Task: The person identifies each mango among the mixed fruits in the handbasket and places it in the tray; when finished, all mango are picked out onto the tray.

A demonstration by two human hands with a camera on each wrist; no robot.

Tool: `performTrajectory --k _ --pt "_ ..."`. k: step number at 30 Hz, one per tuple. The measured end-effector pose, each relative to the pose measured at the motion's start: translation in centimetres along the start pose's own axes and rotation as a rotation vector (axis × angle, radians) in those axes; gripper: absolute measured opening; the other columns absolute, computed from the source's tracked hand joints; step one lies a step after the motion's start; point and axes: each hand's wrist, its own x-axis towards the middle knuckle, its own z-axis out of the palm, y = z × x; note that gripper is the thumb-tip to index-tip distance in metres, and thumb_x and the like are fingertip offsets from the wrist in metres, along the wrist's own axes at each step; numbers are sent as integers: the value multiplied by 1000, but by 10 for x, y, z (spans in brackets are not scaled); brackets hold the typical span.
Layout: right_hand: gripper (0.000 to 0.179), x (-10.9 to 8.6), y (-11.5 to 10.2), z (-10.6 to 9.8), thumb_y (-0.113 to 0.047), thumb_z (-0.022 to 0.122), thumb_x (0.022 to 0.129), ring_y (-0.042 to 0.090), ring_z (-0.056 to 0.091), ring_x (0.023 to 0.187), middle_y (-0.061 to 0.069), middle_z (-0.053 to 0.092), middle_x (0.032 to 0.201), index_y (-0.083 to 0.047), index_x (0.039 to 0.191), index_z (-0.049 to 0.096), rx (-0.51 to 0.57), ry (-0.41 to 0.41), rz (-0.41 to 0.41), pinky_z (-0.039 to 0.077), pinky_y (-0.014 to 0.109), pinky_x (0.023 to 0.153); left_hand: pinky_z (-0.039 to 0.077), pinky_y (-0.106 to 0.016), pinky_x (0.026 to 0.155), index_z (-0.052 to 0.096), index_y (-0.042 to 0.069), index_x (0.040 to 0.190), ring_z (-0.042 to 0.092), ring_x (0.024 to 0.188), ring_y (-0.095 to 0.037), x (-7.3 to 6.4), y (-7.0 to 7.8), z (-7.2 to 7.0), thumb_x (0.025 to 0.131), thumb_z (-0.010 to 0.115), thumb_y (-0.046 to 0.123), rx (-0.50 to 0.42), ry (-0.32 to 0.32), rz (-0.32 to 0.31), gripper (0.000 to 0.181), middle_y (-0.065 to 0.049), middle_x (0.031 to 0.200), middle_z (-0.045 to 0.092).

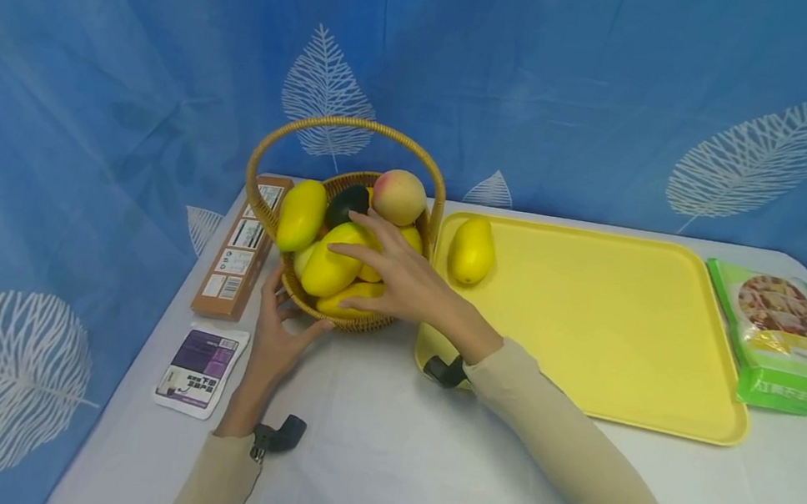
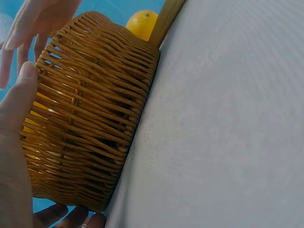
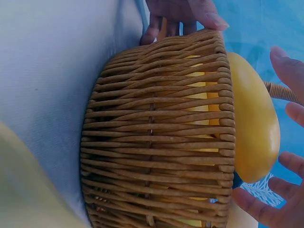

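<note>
A wicker basket (image 1: 364,325) with a tall arched handle stands full of fruit. My left hand (image 1: 276,351) steadies it at the front left, thumb by the rim and fingers around the side of the woven wall (image 2: 90,109). Over the fruit my right hand (image 1: 408,276) spreads its fingers, closest to a yellow mango (image 1: 328,270) on top. In the right wrist view, that hand's fingers stand around the mango (image 3: 256,118) with a gap showing. A greenish-yellow mango (image 1: 301,214), a dark green avocado-like fruit (image 1: 345,206) and a peach (image 1: 399,198) lie behind it.
A yellow tray (image 1: 591,325) lies right of the basket, with one mango (image 1: 472,252) at its back left corner. Beyond it is a green food bag (image 1: 789,341). On the left lie a brown box (image 1: 241,249) and a purple-and-white packet (image 1: 200,370).
</note>
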Motion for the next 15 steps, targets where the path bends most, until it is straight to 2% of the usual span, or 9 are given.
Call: performTrajectory --k 5,10,15 --pt "68 7 0 3 -47 78 80 39 24 146 17 32 156 -21 138 55 -15 -6 -2 37 48 112 43 -48 96 12 -3 153 41 130 -39 0 -1 0 78 75 -6 -17 0 -11 98 -25 156 22" --pt "62 13 -4 3 -44 77 82 34 29 144 12 36 155 -20 136 57 -35 -13 6 38 45 113 42 -56 96 12 -2 154 40 130 -40 0 -2 0 78 75 -6 -26 -3 -14 99 -25 156 22" --pt "65 18 -6 4 -42 76 84 35 30 143 9 39 155 -17 140 54 14 -69 -4 34 46 115 43 -50 96 11 -2 154 41 130 -39 0 -2 -1 78 75 -6 -21 -4 -12 99 -24 156 22"
